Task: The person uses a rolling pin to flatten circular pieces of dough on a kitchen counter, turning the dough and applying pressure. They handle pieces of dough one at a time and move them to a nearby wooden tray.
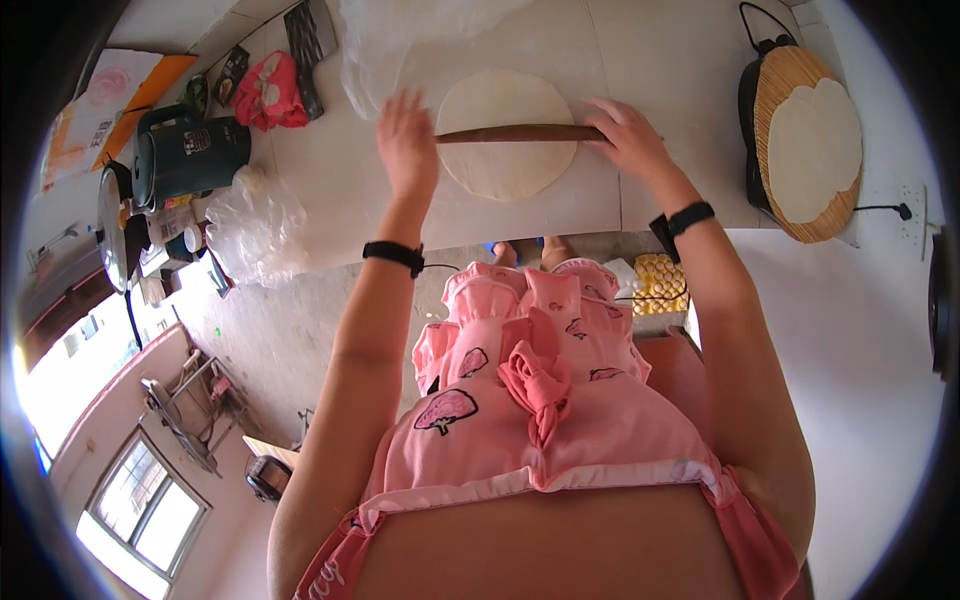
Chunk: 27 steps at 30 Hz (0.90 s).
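A thin, round sheet of dough [506, 176] lies flat on the pale tiled counter [337, 202] in front of me. Across its middle runs a slim, dark wooden rolling pin [517, 133], tapered towards its ends. My left hand [409, 146] is flat over the pin's left end, its stretched fingers blurred and pointing away from me; that end is hidden beneath it. At the other end, my right hand [628, 139] lies over the pin, with the wood passing between fingers and thumb. Both wrists carry black bands.
Right of me, rolled dough sheets [816, 154] overlap on a straw mat [772, 97] atop a black corded appliance. Leftward are a crumpled clear plastic bag [259, 225], a dark green kettle [191, 154] and a red cloth [271, 94]. A yellow tray of eggs [660, 283] is below the counter.
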Motion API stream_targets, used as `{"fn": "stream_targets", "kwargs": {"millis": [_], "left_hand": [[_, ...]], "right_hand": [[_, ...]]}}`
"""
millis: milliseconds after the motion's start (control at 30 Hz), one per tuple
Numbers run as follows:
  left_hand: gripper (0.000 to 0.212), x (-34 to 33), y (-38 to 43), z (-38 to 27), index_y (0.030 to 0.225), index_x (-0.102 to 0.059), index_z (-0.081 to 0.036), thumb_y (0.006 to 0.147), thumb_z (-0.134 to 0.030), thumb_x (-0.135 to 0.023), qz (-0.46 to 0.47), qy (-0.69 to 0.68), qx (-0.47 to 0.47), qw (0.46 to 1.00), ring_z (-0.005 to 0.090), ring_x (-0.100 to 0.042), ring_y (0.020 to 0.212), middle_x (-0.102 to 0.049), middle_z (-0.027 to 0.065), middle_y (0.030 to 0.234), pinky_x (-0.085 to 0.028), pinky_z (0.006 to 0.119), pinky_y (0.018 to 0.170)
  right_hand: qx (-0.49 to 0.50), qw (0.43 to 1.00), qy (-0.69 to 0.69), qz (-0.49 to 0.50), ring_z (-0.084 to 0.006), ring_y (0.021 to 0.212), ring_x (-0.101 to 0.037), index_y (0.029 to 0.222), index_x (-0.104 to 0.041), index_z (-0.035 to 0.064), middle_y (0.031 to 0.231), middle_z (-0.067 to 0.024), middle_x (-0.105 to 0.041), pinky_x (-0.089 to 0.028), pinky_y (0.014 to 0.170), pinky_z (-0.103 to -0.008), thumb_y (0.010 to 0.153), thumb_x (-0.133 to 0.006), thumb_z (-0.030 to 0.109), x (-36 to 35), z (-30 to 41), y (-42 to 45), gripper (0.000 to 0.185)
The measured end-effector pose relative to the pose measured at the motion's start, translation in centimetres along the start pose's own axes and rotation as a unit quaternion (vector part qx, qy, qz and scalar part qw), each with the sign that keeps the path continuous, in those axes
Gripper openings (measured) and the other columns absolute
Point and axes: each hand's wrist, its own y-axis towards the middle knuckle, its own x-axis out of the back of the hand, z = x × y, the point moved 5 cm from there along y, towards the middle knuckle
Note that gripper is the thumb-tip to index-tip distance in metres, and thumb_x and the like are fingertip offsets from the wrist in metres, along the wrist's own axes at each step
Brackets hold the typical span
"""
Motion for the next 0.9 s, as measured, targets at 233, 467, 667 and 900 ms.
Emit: {"fn": "stream_targets", "kwargs": {"millis": [233, 467, 667, 900], "left_hand": [[0.056, -4.5, -3.4, -1.4, 0.137, -0.034, -0.002, 0.093, -0.038, -0.037, 0.162, 0.068, 0.043, 0.983, 0.0302, -0.025, 0.135, -0.031, 0.0132, 0.144, -0.020, 0.043, 0.110], [0.062, -2.8, -11.6, -4.4, 0.141, -0.026, -0.002, 0.093, -0.040, -0.034, 0.248, 0.049, 0.007, 0.967, 0.0335, -0.020, 0.136, -0.025, 0.0148, 0.147, -0.019, 0.045, 0.110], [0.058, -3.6, -3.9, -2.9, 0.138, -0.030, 0.000, 0.093, -0.036, -0.038, 0.175, 0.061, -0.047, 0.982, 0.0339, -0.023, 0.135, -0.029, 0.0156, 0.144, -0.022, 0.043, 0.109], [0.061, -2.2, -10.9, -3.2, 0.140, -0.026, 0.000, 0.093, -0.037, -0.037, 0.276, 0.059, -0.076, 0.956, 0.0338, -0.020, 0.136, -0.025, 0.0159, 0.146, -0.019, 0.044, 0.110]], "right_hand": [[-0.026, 0.999, -0.022, 0.007, -0.0287, 0.125, -0.040, 0.126, -0.045, 0.0105, 0.138, -0.0122, -0.040, -0.033, 0.103, -0.0385, 0.085, -0.057, 0.040, -2.9, 1.4, 1.8, 0.052], [-0.026, 0.997, -0.040, 0.064, -0.0259, 0.129, -0.036, 0.132, -0.041, 0.0072, 0.141, -0.0126, -0.036, -0.027, 0.107, -0.0392, 0.089, -0.048, 0.042, -2.4, 4.5, -5.6, 0.056], [-0.076, 0.993, -0.083, 0.023, -0.0254, 0.128, -0.037, 0.131, -0.042, 0.0055, 0.139, -0.0122, -0.039, -0.030, 0.104, -0.0409, 0.088, -0.049, 0.042, -2.5, 3.8, -1.4, 0.056], [-0.064, 0.997, -0.032, 0.040, -0.0258, 0.128, -0.038, 0.132, -0.042, 0.0075, 0.139, -0.0117, -0.040, -0.030, 0.104, -0.0420, 0.086, -0.053, 0.042, -2.6, 7.4, -7.2, 0.059]]}}
